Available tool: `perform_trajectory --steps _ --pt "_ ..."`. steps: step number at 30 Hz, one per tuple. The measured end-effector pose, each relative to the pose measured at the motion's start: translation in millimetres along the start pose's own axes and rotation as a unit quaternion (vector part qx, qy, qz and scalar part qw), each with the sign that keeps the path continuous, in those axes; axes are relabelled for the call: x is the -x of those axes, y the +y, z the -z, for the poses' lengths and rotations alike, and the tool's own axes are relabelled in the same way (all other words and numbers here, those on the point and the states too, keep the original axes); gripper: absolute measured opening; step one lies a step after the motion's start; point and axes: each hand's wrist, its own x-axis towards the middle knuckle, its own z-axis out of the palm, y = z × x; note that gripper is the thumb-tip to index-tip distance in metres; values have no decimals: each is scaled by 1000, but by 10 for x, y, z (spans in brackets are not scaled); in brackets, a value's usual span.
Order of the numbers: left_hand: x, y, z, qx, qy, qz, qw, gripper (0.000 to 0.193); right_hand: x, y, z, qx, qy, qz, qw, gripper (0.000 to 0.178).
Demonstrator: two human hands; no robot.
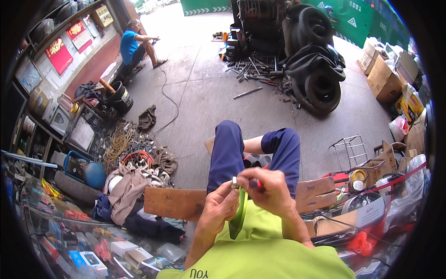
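Observation:
Held in front of my lap, my left hand (220, 202) pinches a small silvery metal piece (234, 182) between thumb and fingers. Close beside it, my right hand (269, 188) is closed around a tool with a red handle (258, 184); its fingertips meet the metal piece. The fingers hide most of this tool, so its kind does not show. A green strip (239, 215) hangs between the hands, its upper end near the metal piece. I sit with my legs in dark blue trousers (226, 156) over a wooden bench plank (174, 203).
Cables and hoses (120, 144) lie heaped at left near a black bucket (119, 98). Tyres (320, 88) and metal bars (253, 69) stand ahead. A person in blue (130, 44) sits at far left. Cardboard boxes (384, 81) and a wire rack (350, 149) are at right.

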Motion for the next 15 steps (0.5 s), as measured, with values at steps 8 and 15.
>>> perform_trajectory --steps 8,15 --pt "-35 -28 238 226 -55 17 972 42 -150 -79 214 -251 201 -17 947 34" --pt "-91 -109 353 473 -229 27 851 48 -321 -429 563 -513 216 173 812 49"
